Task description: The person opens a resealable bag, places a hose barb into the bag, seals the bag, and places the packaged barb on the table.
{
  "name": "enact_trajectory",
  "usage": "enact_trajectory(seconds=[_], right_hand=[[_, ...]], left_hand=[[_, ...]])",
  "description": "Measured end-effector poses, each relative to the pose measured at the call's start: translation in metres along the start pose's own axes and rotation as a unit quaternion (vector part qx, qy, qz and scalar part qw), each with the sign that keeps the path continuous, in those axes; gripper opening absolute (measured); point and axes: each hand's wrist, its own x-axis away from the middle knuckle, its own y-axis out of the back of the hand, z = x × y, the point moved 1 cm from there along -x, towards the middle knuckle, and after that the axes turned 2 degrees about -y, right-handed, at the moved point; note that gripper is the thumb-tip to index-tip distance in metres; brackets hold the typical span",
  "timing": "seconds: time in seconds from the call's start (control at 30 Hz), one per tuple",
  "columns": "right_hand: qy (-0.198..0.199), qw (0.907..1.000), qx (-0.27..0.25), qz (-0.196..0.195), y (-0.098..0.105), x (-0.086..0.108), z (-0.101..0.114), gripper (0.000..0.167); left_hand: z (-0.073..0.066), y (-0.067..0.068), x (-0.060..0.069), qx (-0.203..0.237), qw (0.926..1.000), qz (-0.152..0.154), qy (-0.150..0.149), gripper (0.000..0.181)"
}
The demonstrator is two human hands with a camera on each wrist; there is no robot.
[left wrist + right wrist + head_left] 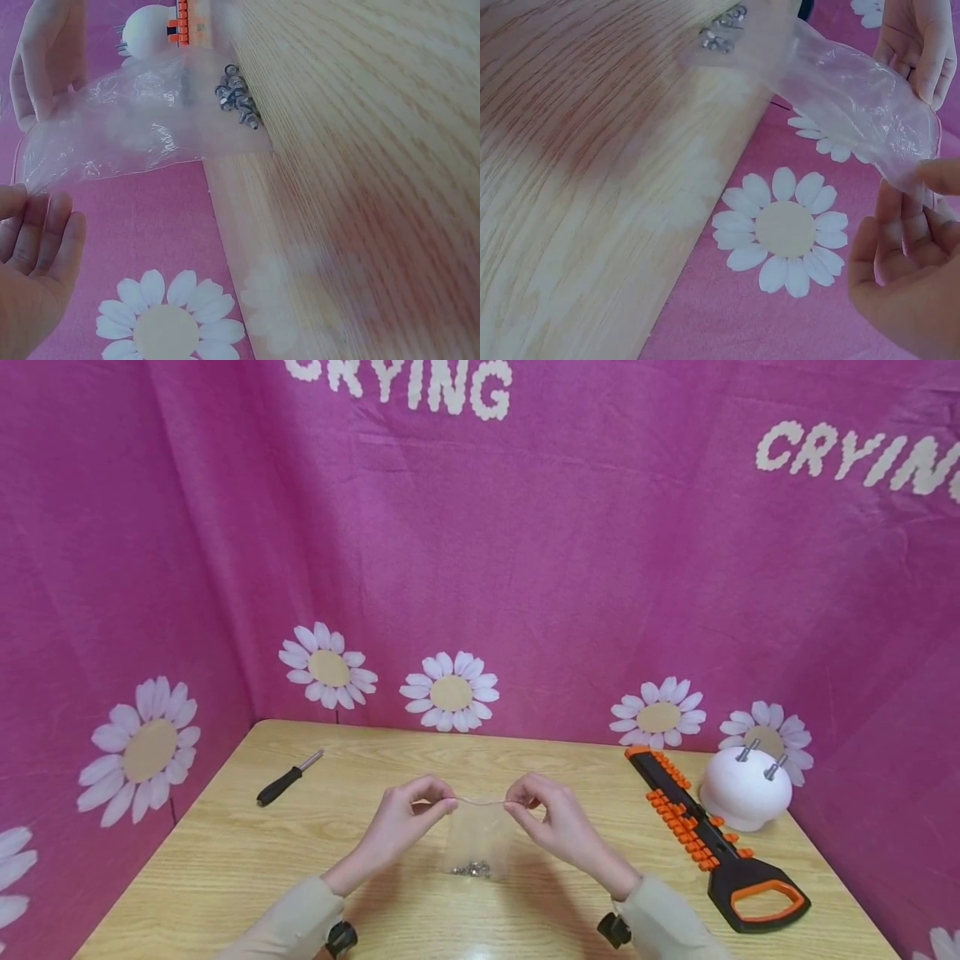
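Between my hands hangs a clear plastic zip bag (480, 835), its top edge stretched sideways. My left hand (411, 814) pinches one top corner between thumb and fingers, and my right hand (551, 818) pinches the opposite corner. Several small metal screws or bolts (471, 868) lie gathered at the bag's bottom, near the tabletop. In the left wrist view the metal pieces (236, 97) show through the plastic, and my left hand (37, 255) is at the lower left. The right wrist view shows the bag (855, 105) slanting away from my right hand (915, 247).
A screwdriver (289, 778) with a black handle lies on the wooden table (360, 768) at the left. To the right lies a black holder with orange clips (682, 814). Beside it sits a white rounded object (746, 793) with two metal studs. Pink cloth (480, 552) hangs around the table.
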Motion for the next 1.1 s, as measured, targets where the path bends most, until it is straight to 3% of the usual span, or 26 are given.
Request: enact_trajectory(seconds=[0.37, 0.6, 0.8, 1.1], right_hand=[[0.018, 0.9998, -0.001, -0.006, -0.008, -0.005, 0.002, 0.007], [-0.005, 0.9994, -0.027, 0.019, -0.011, -0.01, 0.004, 0.005], [0.007, 0.9996, -0.024, 0.015, -0.013, -0.014, 0.007, 0.003], [0.002, 0.9991, -0.031, 0.029, -0.019, -0.02, 0.011, 0.005]], left_hand=[[-0.001, 0.0, -0.001, 0.004, 1.0, 0.002, 0.008, 0.004], [0.001, 0.0, -0.001, 0.003, 1.0, 0.002, -0.007, 0.004], [0.002, 0.0, -0.002, 0.012, 0.9996, 0.008, -0.024, 0.007], [0.003, 0.001, -0.001, 0.004, 0.9997, 0.003, -0.022, 0.005]])
